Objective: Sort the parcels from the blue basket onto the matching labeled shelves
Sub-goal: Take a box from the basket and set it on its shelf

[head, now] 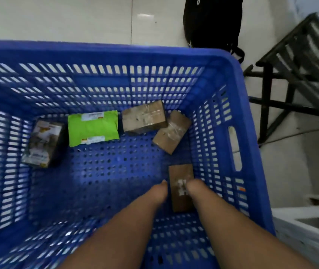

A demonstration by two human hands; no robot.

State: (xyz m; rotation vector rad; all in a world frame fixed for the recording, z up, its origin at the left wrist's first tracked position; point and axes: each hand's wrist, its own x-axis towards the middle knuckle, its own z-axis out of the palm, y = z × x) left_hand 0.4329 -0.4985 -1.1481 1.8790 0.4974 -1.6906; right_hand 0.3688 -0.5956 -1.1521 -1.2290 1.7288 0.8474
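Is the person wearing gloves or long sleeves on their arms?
No. Both forearms are bare as far as the picture shows: no sleeves, gloves, watch or bracelets. The left hand and right hand are blurry, so rings or small marks cannot be made out.

Single head-worn wide-angle view, looking steeply down into the blue basket (238, 105) from above its near wall. Basket fills most of the frame; its floor lies near, both forearms entering from the bottom edge and reaching down inside. Far rim runs across the upper part, pale floor tiles beyond it. Right of the basket, a dark metal rack (298, 74) sits at the frame edge. Lines bow from lens distortion; edges blurred
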